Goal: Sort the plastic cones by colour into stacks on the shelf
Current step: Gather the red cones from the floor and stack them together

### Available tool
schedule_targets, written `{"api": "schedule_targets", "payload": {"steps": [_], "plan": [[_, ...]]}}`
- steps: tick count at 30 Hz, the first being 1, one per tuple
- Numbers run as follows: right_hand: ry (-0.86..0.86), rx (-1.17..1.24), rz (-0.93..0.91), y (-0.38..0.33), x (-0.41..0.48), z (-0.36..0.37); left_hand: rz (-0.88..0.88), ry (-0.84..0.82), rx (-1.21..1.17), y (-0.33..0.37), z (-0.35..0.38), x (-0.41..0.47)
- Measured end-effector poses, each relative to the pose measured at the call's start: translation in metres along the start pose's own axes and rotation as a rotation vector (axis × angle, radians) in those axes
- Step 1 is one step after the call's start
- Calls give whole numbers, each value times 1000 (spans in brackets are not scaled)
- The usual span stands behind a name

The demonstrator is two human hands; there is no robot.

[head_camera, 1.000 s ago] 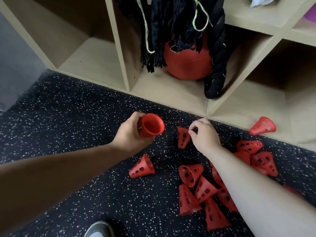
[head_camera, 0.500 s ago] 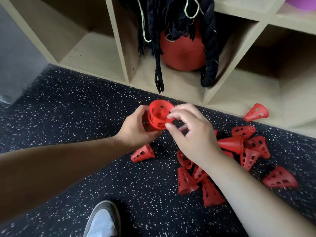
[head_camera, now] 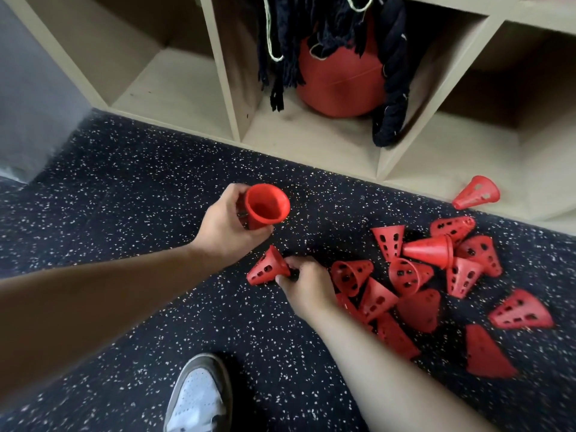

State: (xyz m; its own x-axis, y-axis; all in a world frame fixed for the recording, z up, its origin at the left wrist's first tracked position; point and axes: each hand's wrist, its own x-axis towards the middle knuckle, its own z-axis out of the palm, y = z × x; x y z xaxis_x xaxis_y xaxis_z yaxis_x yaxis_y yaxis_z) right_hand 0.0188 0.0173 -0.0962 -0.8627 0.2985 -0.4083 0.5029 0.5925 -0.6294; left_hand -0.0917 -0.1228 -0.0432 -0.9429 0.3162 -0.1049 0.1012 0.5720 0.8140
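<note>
left hand point(head_camera: 225, 224) gripping stacked cones point(head_camera: 265, 210); right hand point(head_camera: 307, 283) pinching fallen cone point(head_camera: 267, 270)

I read the scattered cones point(head_camera: 427, 251) at right as moulded red plastic, dull-sheened and pierced with holes. The centre cone point(head_camera: 266, 210) shows a smooth inside, and the holed cone point(head_camera: 266, 269) below it looks the same plastic. The floor point(head_camera: 140, 182) is dark, grainy, rubber-like matting flecked white. The shelf point(head_camera: 174, 95) is pale wood-look board, matt. The red ball point(head_camera: 339, 85) seems rubbery, the rope point(head_camera: 396, 88) coarse frayed fibre.
</note>
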Motion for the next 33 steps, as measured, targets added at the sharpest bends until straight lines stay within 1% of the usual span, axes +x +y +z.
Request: {"api": "schedule_targets", "payload": {"steps": [3,5,6,7,10,11,13,14,15,17,19,20,22,24,25,27,29,33], "plan": [[45,32,27,2,8,1,3,-3,15,1,0,1],[73,78,-14,1,5,-9,-2,-2,15,3,1,0],[133,91,-61,1,2,-17,-1,-4,18,5,1,-1],[238,89,-123,1,-3,-28,2,-11,22,5,3,-2],[633,101,-304,4,-22,-73,20,-35,28,8,7,-6],[721,111,-362,3,-29,-90,30,-51,30,10,9,-8],[810,103,-482,0,-39,-118,57,-97,43,18,14,-12],[821,80,-540,-1,-44,-129,78,-121,45,24,19,-14],[796,59,-595,-5,-45,-135,96,-137,38,29,21,-16],[667,3,-691,-10,-49,-140,139,-164,18,42,29,-21],[516,-11,-719,-9,-55,-140,173,-180,-8,52,36,-24],[494,37,-703,-4,-58,-141,182,-184,-24,56,39,-25],[585,137,-635,12,-62,-143,182,-187,-32,59,41,-28],[681,88,-498,35,-62,-140,174,-198,-22,58,43,-31],[675,33,-416,48,-61,-136,168,-204,-18,56,44,-32],[579,-37,-293,70,-58,-123,152,-204,-9,53,47,-33],[496,-54,-230,83,-54,-109,135,-193,-2,51,51,-33],[416,-79,-73,87,-37,-89,121,-196,9,48,57,-34]]}}
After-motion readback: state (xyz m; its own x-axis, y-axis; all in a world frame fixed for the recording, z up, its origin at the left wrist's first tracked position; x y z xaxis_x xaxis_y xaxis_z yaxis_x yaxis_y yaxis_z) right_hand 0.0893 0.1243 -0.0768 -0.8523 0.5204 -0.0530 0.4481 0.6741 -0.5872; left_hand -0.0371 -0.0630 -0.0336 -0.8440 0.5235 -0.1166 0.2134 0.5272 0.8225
